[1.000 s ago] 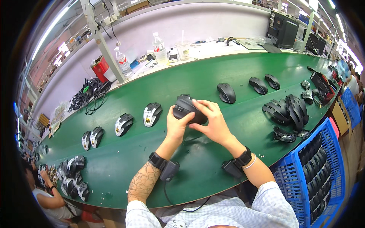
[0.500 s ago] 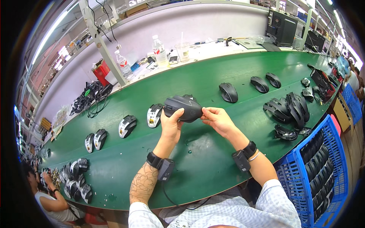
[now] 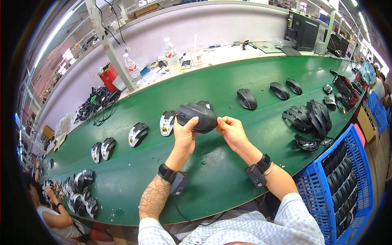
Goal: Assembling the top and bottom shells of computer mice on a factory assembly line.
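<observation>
A black computer mouse [image 3: 199,118] is held above the green bench, its side turned toward me. My left hand [image 3: 185,136] grips it at the left end, with the thumb on the near side. The fingers of my right hand [image 3: 232,132] are pinched together at its right end; whether something small is between them cannot be seen. Just behind the held mouse, another mouse [image 3: 205,104] is mostly covered. To the left lies a half-open mouse [image 3: 167,123] with white inner parts showing, and beyond it a similar mouse [image 3: 138,134].
Closed black mice [image 3: 247,99] lie spaced out to the right. Black shells [image 3: 308,118] are piled on the near right. A blue crate [image 3: 322,192] of dark parts stands beside me. Bottles [image 3: 171,55] stand on the back ledge. A co-worker [image 3: 57,214] sits at far left.
The mice lying in the far row have drifted slightly to the right. My right forearm has shifted a little to the left. Both hands keep hold of the same mouse.
</observation>
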Action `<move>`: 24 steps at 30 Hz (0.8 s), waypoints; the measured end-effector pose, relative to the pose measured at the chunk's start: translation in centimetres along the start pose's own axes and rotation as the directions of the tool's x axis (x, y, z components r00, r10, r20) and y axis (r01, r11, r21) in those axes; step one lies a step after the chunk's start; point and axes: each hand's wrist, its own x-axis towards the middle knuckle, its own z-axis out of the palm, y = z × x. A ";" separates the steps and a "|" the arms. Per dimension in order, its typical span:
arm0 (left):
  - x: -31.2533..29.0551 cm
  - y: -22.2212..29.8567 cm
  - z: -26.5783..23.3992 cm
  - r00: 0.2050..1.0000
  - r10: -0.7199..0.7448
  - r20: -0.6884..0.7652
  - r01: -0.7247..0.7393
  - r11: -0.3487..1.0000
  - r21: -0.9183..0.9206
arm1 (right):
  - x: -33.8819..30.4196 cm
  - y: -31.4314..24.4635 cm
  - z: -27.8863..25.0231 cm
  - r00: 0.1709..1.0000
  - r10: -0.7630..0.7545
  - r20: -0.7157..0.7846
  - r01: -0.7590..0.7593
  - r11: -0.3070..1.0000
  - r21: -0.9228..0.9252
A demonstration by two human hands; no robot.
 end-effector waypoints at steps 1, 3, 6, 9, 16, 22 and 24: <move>0.0 0.0 0.0 1.000 -0.001 0.005 0.001 1.000 -0.010 | -0.1 0.1 0.0 1.000 -0.001 0.000 0.001 1.000 -0.001; -0.1 0.0 0.1 1.000 -0.001 0.003 0.001 1.000 -0.006 | -0.1 0.3 -0.2 0.999 -0.025 -0.036 0.023 0.998 -0.064; 0.0 0.0 -0.1 1.000 -0.013 -0.003 0.013 1.000 -0.008 | 0.0 0.3 0.0 0.998 -0.016 -0.063 0.008 0.992 -0.125; 0.3 0.2 -0.5 0.999 -0.043 -0.014 0.043 0.998 -0.044 | -0.1 -0.4 0.7 0.997 -0.057 -0.048 0.048 0.985 -0.164; 0.2 -0.1 -0.1 0.990 -0.140 -0.016 0.136 0.981 -0.139 | -0.4 -1.2 1.0 0.984 -0.175 0.032 0.178 0.954 -0.240; 0.1 0.0 -0.3 0.990 -0.140 -0.016 0.136 0.979 -0.151 | -0.3 -0.4 1.0 0.950 -0.310 0.017 0.302 0.908 -0.291; 0.1 0.5 0.1 0.996 -0.086 -0.008 0.085 0.991 -0.101 | 0.1 -1.2 0.6 0.967 -0.220 0.128 0.251 0.906 -0.341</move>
